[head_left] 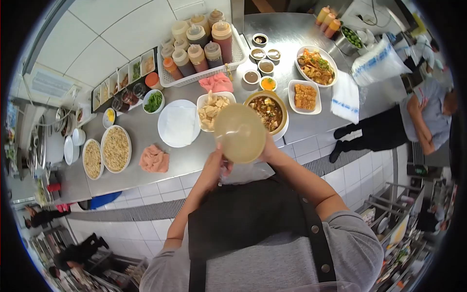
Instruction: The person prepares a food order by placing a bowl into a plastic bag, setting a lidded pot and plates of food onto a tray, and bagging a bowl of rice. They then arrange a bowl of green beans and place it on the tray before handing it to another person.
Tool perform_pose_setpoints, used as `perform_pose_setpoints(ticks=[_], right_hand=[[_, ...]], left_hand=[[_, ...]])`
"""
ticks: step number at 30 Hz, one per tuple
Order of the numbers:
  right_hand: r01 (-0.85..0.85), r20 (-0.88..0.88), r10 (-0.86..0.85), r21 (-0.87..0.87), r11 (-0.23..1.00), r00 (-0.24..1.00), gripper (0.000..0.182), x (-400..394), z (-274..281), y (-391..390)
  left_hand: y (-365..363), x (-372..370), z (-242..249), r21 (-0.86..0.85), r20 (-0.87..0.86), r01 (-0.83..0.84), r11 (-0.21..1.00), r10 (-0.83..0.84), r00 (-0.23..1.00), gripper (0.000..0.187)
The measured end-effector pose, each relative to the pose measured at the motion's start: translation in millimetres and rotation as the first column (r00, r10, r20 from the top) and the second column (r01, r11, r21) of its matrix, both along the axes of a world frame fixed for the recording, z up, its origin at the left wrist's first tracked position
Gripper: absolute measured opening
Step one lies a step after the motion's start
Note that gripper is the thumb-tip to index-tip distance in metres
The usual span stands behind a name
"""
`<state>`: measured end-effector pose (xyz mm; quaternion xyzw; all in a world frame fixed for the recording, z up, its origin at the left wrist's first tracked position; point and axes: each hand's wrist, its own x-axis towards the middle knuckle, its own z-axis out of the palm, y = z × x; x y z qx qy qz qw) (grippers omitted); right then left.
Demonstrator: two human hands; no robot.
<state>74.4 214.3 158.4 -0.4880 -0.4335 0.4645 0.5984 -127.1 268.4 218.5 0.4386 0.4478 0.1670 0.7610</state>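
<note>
A round, tan, bowl-like dish is raised in front of my chest, between my hands. My left hand is closed at its lower left edge. My right hand is against its right side, with most of its fingers hidden behind it. Clear plastic hangs just below the dish, by my left hand. Directly beyond, and partly covered by it, are a white bowl of pale chunks and a tan pot of dark saucy stew. A pink cloth lies behind the bowl of chunks.
A white basket holds several squeeze bottles at the wall. To the left are a white plate, another pink cloth and fried rice. Sauce cups, fried pieces and a noodle dish stand right. A person stands far right.
</note>
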Motion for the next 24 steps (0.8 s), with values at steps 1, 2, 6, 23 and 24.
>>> perform_pose_setpoints(ticks=[1, 2, 6, 23, 24], right_hand=[[0.141, 0.421, -0.214, 0.196, 0.970, 0.882, 0.050, 25, 8, 2], [0.165, 0.695, -0.443, 0.431, 0.887, 0.566, 0.038, 50, 37, 7], [0.069, 0.200, -0.055, -0.064, 0.996, 0.978, 0.042, 146, 69, 29], [-0.580, 0.973, -0.008, 0.143, 0.802, 0.229, 0.042, 161, 18, 63], [-0.572, 0.973, -0.009, 0.142, 0.808, 0.230, 0.042, 164, 22, 60]], left_hand=[[-5, 11, 9, 0.003, 0.048, 0.202, 0.979, -0.202, 0.978, 0.064], [-10, 21, 15, 0.011, 0.094, 0.389, 0.921, -0.388, 0.917, 0.064], [-4, 37, -16, 0.044, -0.739, 0.846, 0.532, -0.552, 0.386, 0.071], [-39, 117, -67, -0.090, -0.532, 0.200, 0.976, -0.217, 0.818, 0.052], [-41, 117, -68, -0.092, -0.532, 0.209, 0.973, -0.226, 0.816, 0.052]])
